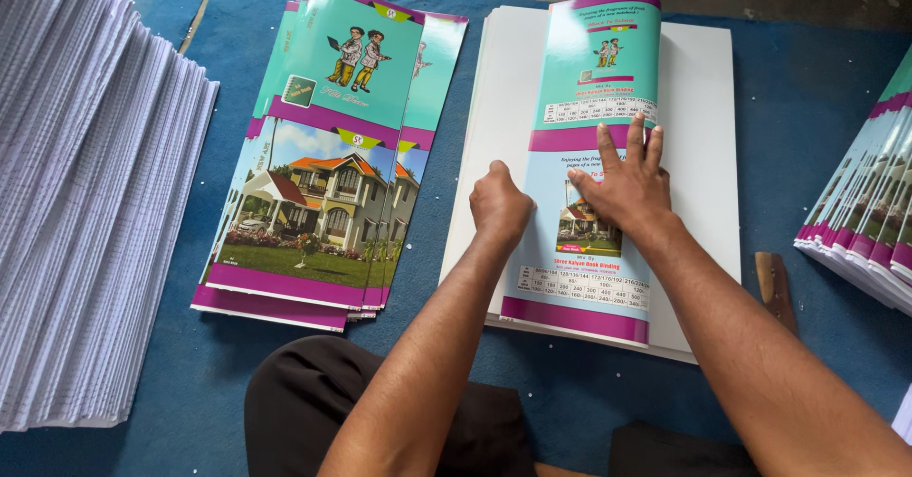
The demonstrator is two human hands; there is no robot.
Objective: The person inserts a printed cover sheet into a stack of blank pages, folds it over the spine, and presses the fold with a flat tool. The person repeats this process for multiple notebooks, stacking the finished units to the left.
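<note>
In the head view, a printed cover sheet [591,154] in teal, purple and pale blue is being folded over on top of a stack of white sheets [698,154] that lies on a blue mat [779,78], right of centre. The far part of the cover curls upward, while the near part lies flat on the stack. The left hand [499,206] is clenched into a fist and is pressed down with the knuckles on the cover's left edge, nothing being grasped in it. The right hand [622,187] is laid open and flat, fingers spread, on the middle of the cover; nothing is grasped, the sheet is only held down.

The step in hand is judged to be the creasing or seating of the cover against the stack. The next move would call for firm pressure run along the fold while the sheet is kept from slipping sideways.

To the left, a fanned pile of like covers [328,163] with a house picture lies flat. At the far left a tall stack of white paper [85,201] is seen, and at the right edge more finished covers [869,220] are fanned. A small wooden-handled tool [776,287] lies on the mat just right of the stack.
</note>
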